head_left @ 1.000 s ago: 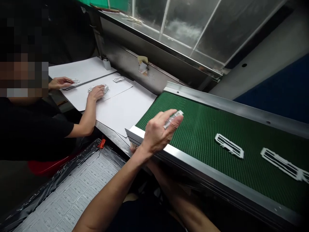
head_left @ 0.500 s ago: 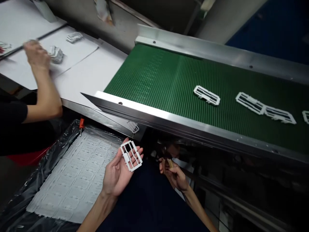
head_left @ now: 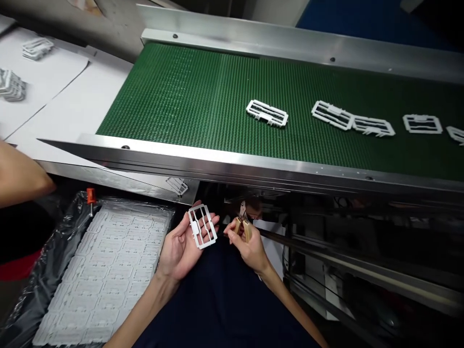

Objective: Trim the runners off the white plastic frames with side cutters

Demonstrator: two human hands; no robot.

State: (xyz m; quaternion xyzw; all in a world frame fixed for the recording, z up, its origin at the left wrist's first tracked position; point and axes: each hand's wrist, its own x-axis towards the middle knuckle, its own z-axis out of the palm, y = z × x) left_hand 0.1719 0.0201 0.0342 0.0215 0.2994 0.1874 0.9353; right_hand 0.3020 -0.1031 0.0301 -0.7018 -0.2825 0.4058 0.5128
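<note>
A white slotted plastic frame (head_left: 202,226) rests across the palm and fingers of my left hand (head_left: 179,249), its thumb at the frame's left edge. Just to the right, my right hand (head_left: 250,246) is closed round the tan handles of small cutters (head_left: 242,222), whose metal jaws point up. A small gap separates the cutters from the frame. Beyond both hands, several similar white frames (head_left: 267,113) lie on the green conveyor belt (head_left: 181,96).
On the lower left, a box lined with black plastic (head_left: 39,270) holds rows of white frames (head_left: 105,275). An orange-handled tool (head_left: 91,195) stands at its rim. More frames (head_left: 37,48) lie stacked on the white table (head_left: 72,116). Another person's arm (head_left: 21,174) enters at left.
The view has swung right, so the belt and table appear further left. My right hand has come nearer the frame, and the cutters' jaws now show. The other person's hand has left the view.
</note>
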